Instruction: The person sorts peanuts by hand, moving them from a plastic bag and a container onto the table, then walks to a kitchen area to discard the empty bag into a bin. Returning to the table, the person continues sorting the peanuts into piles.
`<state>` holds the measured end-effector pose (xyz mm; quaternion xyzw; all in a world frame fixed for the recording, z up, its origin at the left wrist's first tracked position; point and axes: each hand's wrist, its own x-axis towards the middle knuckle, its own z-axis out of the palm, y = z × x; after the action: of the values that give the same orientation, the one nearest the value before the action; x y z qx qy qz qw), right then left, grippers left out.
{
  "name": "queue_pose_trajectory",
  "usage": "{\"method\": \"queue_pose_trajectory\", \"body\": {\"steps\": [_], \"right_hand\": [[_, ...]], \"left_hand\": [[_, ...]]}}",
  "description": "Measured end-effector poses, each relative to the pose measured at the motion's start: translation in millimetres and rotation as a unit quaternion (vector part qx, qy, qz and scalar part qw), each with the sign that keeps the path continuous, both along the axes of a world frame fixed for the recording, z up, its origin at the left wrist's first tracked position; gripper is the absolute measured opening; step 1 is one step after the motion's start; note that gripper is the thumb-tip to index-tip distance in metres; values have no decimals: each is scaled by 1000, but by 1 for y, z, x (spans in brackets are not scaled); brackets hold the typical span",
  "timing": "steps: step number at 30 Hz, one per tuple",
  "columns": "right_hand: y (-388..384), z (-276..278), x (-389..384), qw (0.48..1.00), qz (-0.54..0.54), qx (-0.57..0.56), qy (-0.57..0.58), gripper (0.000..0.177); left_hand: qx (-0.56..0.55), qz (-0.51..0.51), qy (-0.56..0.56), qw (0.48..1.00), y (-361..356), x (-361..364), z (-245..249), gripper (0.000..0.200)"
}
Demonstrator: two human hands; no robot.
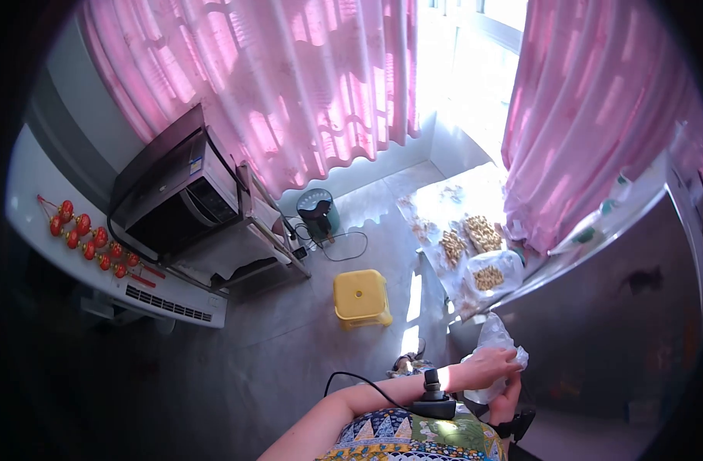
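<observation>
Clear plastic bag (495, 332) at front, up against patterned clothing (382, 434), in both hands. Left hand (480, 369) crosses over it, grip clamped on the plastic. Right hand (507, 396) touches the bag lower down; fingers partly hidden, can't tell if that grip is clamped. Dark band on each wrist. Past the bag, a low counter (417, 203) carries a clear plastic container (510, 286) with what look like unshelled peanuts (487, 278), plus two loose piles just beyond, near each other. Yellow stool (359, 296) on the floor, left of the counter. Farther: bin (318, 213), microwave (184, 207) on a metal rack, red string ornament (84, 224) on a white air conditioner (167, 301). Pink curtains (290, 92) at back.
</observation>
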<state>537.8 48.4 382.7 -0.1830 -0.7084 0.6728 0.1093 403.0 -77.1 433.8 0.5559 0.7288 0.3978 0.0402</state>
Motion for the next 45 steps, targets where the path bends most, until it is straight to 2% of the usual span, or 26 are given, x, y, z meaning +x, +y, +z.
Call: {"method": "queue_pose_trajectory", "body": {"steps": [1, 2, 4, 5, 7, 11, 13, 14, 16, 17, 18, 19, 21, 22, 24, 27, 28, 30, 31, 33, 34, 37, 40, 42, 44, 45], "right_hand": [[7, -9, -16, 997, -18, -78, -13, 45], [12, -17, -28, 996, -11, -83, -16, 45], [19, -17, -59, 950, -52, -308, 24, 50], [23, -17, -71, 950, -52, -307, 22, 50], [20, -5, -91, 991, -30, -132, 20, 51], [27, 11, -122, 999, 31, -11, -36, 51], [43, -18, -124, 979, -56, -197, -18, 47], [54, -29, -124, 979, -53, -197, -22, 47], [66, -38, -130, 895, -143, -422, 0, 42], [67, -33, -135, 834, -269, -482, -27, 46], [66, -37, -135, 831, -276, -481, -31, 46], [68, -46, -125, 910, -251, -328, -23, 49], [77, -70, -98, 987, -160, -4, -12, 65], [76, -79, -92, 983, -182, 2, -19, 65], [62, -95, -99, 927, -340, -152, -31, 79], [28, -103, -116, 911, -380, -139, -82, 87], [7, -64, -152, 907, -368, -197, -55, 86], [-11, -63, -166, 932, -347, -51, -88, 84], [-16, -64, -170, 928, -358, -50, -85, 84], [-22, -68, -176, 911, -382, -144, -62, 60], [-30, -63, -187, 908, -391, -141, -55, 60], [-42, -78, -218, 917, -379, -123, -16, 71], [-41, -135, -230, 933, -348, -88, 17, 66], [-49, -175, -229, 941, -332, -68, 27, 62], [-62, -209, -230, 947, -318, -44, 32, 59], [-70, -223, -243, 928, -371, 26, -12, 48]], "left_hand": [[-6, -4, -7, 1000, 2, -17, 3, 47], [-11, 4, -9, 1000, 4, -33, 4, 47], [8, -13, 1, 1000, 14, -65, 8, 44], [10, -12, -1, 1000, 19, -79, 7, 44], [-17, -16, -16, 1000, 26, -102, 9, 42], [-18, -25, -32, 999, 36, -130, 4, 39], [-22, -44, -39, 998, 45, -146, 0, 38], [-26, -70, -44, 996, 52, -152, -2, 36], [1, -78, -47, 996, 71, -161, -13, 30], [11, -97, -48, 994, 81, -165, -17, 26], [22, -119, -49, 991, 90, -170, -21, 23], [44, -132, -63, 988, 97, -173, -25, 18], [51, -179, -67, 980, 109, -186, -35, 18], [58, -214, -68, 973, 115, -191, -39, 18], [60, -253, -67, 963, 118, -209, -51, 16], [46, -295, -90, 950, 111, -239, -49, 14], [30, -310, -98, 945, 107, -253, -48, 14], [31, -314, -125, 941, 101, -265, -49, 12], [38, -324, -136, 935, 98, -273, -47, 13], [15, -362, -140, 921, 94, -289, -39, 13], [17, -373, -134, 918, 92, -291, -43, 13], [9, -384, -127, 914, 90, -294, -76, 15], [75, -366, -134, 918, 89, -287, -141, 18], [52, -390, -143, 908, 87, -285, -187, 21], [13, -392, -220, 893, 86, -298, -220, 24], [14, -405, -130, 905, 90, -309, -234, 27]]}}
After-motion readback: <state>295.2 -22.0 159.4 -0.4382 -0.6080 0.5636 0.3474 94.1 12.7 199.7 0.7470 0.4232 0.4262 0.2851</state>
